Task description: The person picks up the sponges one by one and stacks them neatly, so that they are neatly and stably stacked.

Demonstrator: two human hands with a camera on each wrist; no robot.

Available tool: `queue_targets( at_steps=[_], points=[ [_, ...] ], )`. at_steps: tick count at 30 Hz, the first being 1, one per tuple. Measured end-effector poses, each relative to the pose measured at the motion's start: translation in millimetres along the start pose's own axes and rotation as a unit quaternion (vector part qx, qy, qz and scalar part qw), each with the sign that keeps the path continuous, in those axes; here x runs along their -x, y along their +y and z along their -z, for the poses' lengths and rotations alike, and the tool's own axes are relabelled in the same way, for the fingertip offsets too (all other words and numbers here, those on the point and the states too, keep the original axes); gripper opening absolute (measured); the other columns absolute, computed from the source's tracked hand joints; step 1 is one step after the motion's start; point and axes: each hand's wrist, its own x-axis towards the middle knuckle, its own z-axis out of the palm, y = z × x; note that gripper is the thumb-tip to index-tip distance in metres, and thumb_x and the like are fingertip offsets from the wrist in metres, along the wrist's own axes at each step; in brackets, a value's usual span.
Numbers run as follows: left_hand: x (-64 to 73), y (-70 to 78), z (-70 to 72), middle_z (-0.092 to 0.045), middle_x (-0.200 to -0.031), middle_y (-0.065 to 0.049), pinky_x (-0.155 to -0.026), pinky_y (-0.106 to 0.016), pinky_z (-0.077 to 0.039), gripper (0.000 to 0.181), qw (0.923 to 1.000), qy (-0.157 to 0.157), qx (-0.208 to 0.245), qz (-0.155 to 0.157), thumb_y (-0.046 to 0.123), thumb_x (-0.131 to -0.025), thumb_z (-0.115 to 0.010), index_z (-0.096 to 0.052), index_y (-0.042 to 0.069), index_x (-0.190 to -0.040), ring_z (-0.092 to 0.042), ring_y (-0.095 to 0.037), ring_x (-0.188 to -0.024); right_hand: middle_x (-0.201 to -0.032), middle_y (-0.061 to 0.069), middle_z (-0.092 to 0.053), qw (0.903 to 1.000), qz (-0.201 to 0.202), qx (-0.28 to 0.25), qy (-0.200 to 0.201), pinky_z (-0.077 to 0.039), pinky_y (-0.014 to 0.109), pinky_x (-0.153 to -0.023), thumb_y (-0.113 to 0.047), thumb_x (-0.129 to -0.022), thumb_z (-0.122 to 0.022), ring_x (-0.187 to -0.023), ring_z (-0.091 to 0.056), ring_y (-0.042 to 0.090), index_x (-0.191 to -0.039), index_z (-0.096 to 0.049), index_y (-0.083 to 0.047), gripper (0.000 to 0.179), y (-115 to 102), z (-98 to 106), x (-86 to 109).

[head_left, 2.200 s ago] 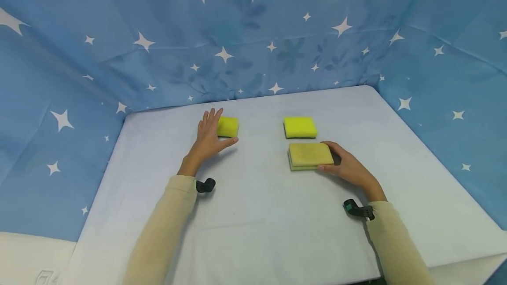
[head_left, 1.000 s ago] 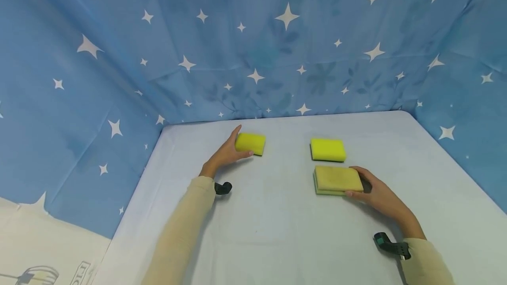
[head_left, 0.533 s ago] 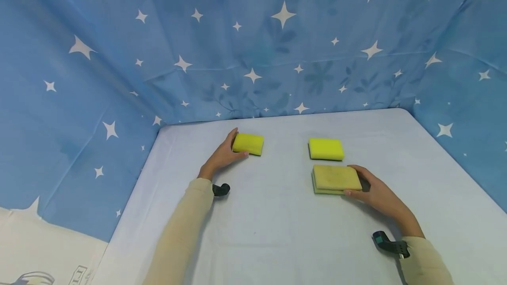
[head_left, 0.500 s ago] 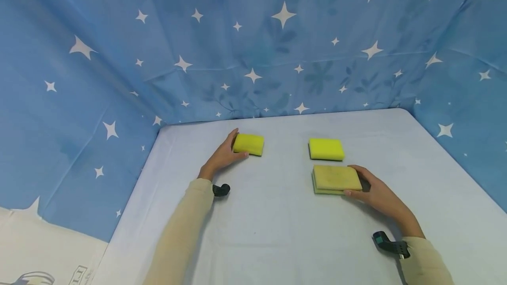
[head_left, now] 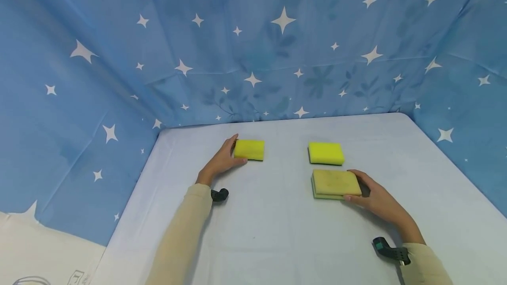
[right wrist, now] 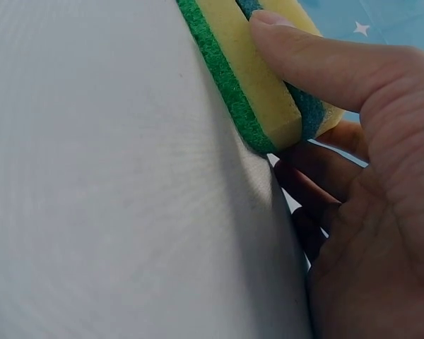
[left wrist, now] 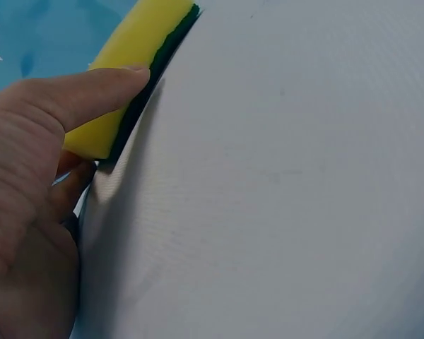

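Observation:
At the far left of the table, my left hand (head_left: 222, 161) grips a yellow sponge (head_left: 251, 149) by its left end, thumb along the near side. The left wrist view shows that sponge's dark green scouring layer facing down. On the right, two sponges are stacked. My right hand (head_left: 378, 200) pinches the right end of the upper sponge (head_left: 336, 182), thumb in front and fingers behind. In the right wrist view the upper sponge has a teal scouring layer, and the lower sponge (right wrist: 258, 85) under it a bright green one on the cloth.
Just behind the stack lies another bright yellow sponge (head_left: 326, 153), dark side down. A white cloth covers the table (head_left: 273, 228). Blue star-patterned curtains (head_left: 222, 52) hang along the back and both sides.
My left hand, spread over the left sponge at first, has closed round its end. That sponge sat slightly turned and is now squared up. The right hand keeps its hold; the head view has shifted.

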Motion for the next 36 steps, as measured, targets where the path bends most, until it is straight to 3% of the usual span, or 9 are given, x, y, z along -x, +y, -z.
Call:
queue_targets(
  at_steps=[3,9,18,24,36],
  points=[
    [-0.4,-2.2,0.4,-0.021,-0.173,-0.017,-0.128,-0.053,-0.02,0.104,0.9999,-0.009,-0.013,0.001,0.035,-0.098,-0.08,-0.012,0.013,-0.174,-0.022,-0.034,-0.16,-0.168,0.037,-0.023,1.0,-0.003,0.005,-0.001,-0.018,0.084,-0.111,-0.05,-0.093,-0.082,-0.152,-0.017,0.064,-0.168,-0.026,-0.005,0.104,0,0,0.3],
    [-1.7,-3.1,-0.7,-0.026,-0.169,-0.019,-0.128,-0.052,-0.022,0.093,0.9995,-0.006,-0.028,-0.012,0.031,-0.099,-0.08,-0.024,0.007,-0.17,-0.026,-0.034,-0.158,-0.169,0.035,-0.022,1.0,0.0,-0.004,0.0,-0.019,0.084,-0.112,-0.048,-0.094,-0.082,-0.152,-0.017,0.062,-0.169,-0.025,-0.007,0.102,1,-1,1.2],
    [5.2,-1.4,-4.7,-0.032,-0.169,-0.016,-0.128,-0.05,-0.023,0.089,0.9998,0.016,0.011,-0.001,0.033,-0.097,-0.083,-0.033,0.007,-0.165,-0.027,-0.032,-0.159,-0.169,0.033,-0.023,1.0,-0.003,-0.006,0.0,-0.02,0.082,-0.113,-0.051,-0.095,-0.081,-0.153,-0.018,0.06,-0.169,-0.026,-0.008,0.102,4,-3,0.0],
    [9.5,5.4,-8.4,-0.034,-0.17,-0.016,-0.127,-0.05,-0.024,0.091,0.9984,0.024,0.05,-0.012,0.032,-0.094,-0.085,-0.034,0.006,-0.165,-0.029,-0.032,-0.159,-0.17,0.033,-0.023,1.0,-0.006,-0.003,0.0,-0.019,0.082,-0.113,-0.051,-0.094,-0.082,-0.154,-0.017,0.06,-0.169,-0.025,-0.008,0.103,1,3,-2.6],
    [12.9,31.1,-31.4,-0.043,-0.164,-0.014,-0.125,-0.051,-0.029,0.085,0.9956,0.014,0.066,-0.065,0.03,-0.092,-0.087,-0.041,0.007,-0.159,-0.037,-0.033,-0.154,-0.169,0.031,-0.026,0.9998,0.013,-0.015,0.007,-0.019,0.081,-0.115,-0.048,-0.093,-0.084,-0.155,-0.017,0.058,-0.167,-0.031,-0.008,0.099,-1,2,0.0]
  ],
)
